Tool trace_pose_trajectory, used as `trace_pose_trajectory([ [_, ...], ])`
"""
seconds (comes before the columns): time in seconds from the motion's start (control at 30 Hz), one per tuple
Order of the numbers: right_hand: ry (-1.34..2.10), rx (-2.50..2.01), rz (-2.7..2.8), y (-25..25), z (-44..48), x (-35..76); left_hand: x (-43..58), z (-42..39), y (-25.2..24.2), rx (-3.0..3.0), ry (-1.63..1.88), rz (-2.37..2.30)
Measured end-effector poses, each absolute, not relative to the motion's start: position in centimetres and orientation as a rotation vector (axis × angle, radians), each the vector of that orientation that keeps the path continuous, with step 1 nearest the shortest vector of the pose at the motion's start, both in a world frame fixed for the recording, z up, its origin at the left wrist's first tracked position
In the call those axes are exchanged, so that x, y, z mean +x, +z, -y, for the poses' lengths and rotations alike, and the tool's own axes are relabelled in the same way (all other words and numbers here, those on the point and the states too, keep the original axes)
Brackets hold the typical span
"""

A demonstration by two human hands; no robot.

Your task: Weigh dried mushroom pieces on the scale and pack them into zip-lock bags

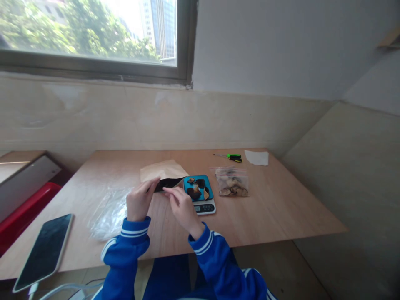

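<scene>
A brown paper bag point(164, 169) lies in front of me, its dark mouth point(171, 183) facing my side. At the left end of the mouth, my left hand point(138, 203) pinches the edge between thumb and fingers. My right hand point(183, 209) grips the near edge of the opening with its fingertips, close to the scale. Right beside the bag stands a digital kitchen scale point(208, 207) with a blue top. Several dried mushroom pieces point(196, 188), dark and tan, rest on it. What is inside the bag cannot be seen.
Zip bags of dried mushrooms point(233, 185) lie right of the scale. Behind them are two screwdrivers point(233, 157) and a white paper piece point(256, 158). A clear plastic bag point(108, 214) and a tablet point(45, 250) with a white cable lie left on the wooden table point(281, 208).
</scene>
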State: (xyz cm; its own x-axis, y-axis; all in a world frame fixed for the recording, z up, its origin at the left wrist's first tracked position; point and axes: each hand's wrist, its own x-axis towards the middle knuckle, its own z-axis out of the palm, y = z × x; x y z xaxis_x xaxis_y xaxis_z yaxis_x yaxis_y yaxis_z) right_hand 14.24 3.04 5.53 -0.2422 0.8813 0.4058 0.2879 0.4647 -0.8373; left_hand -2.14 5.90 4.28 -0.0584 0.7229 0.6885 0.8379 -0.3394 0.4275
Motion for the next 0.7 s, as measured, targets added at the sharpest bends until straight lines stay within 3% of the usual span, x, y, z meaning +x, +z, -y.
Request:
trace_pose_trajectory([
  [0.43,0.412,-1.265,2.425,5.5,-5.6,12.3,-1.5,-4.5,3.4,-1.978,-1.506,1.796],
  [0.7,0.480,-1.412,2.408,4.8,-7.0,11.7,-1.1,-3.8,3.5,-1.982,-1.529,1.865],
])
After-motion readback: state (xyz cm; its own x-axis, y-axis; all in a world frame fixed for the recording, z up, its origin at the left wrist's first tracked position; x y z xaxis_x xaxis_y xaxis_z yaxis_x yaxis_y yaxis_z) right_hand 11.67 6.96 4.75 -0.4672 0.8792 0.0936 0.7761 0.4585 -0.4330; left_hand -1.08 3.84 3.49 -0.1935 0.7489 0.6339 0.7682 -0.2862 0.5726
